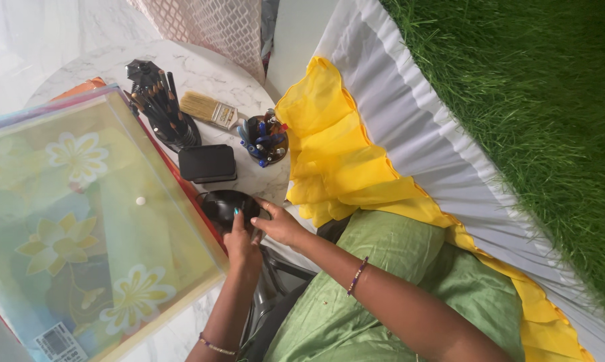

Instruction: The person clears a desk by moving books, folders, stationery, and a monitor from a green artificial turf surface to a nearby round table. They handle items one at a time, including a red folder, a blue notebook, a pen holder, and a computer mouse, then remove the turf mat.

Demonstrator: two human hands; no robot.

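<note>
Holding round black object (223, 203) at table edge: left hand (243, 243), right hand (280, 224), both grips closed on it.

Only 1 view is given — a head-worn camera, aimed steeply down and rolled sideways. The marble table (202, 74) is seen at close range, at upper left — the grass-like mat (517, 100) fills the right side.
</note>
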